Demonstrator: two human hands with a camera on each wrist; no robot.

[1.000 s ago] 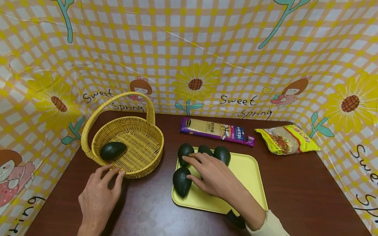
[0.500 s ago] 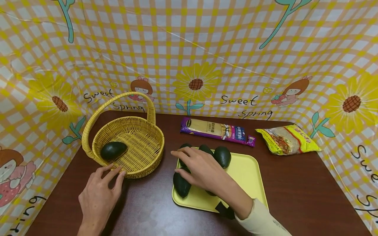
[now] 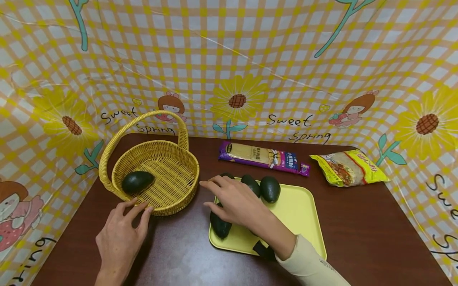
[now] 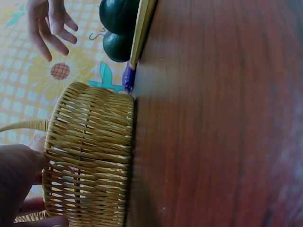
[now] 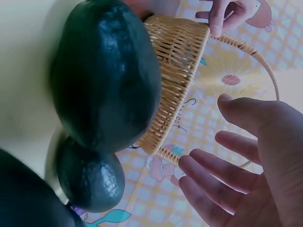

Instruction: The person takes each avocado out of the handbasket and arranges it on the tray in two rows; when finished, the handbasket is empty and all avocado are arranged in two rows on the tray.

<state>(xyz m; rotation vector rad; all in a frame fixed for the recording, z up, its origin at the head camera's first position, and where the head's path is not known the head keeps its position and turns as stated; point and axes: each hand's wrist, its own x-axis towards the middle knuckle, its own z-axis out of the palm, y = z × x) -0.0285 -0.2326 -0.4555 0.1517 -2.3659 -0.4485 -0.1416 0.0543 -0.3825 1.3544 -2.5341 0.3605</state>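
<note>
My left hand (image 3: 121, 238) pinches the near rim of a yellow wicker basket (image 3: 175, 206), its thumb outside the rim. One dark green avocado (image 3: 137, 182) lies inside, toward the left. Above the left part of a yellow tray (image 3: 297, 214) hovers my right hand (image 3: 237, 200), fingers spread, apart from the fruit in the right wrist view. Beneath and around it are several avocados: a front-left avocado (image 3: 220, 225), a back-right avocado (image 3: 270, 189) and a back-middle avocado (image 3: 250, 184). The hand partly hides the others.
Behind the tray lies a purple pasta packet (image 3: 262, 157). A yellow food bag (image 3: 348, 168) is at the back right. The basket's tall handle (image 3: 143, 119) arches above it. A checked, flower-printed cloth (image 3: 236, 47) encloses the brown table (image 3: 375, 230).
My right hand has moved left and lifted off the avocados, covering the back-left one more. The left hand has stayed at the basket rim.
</note>
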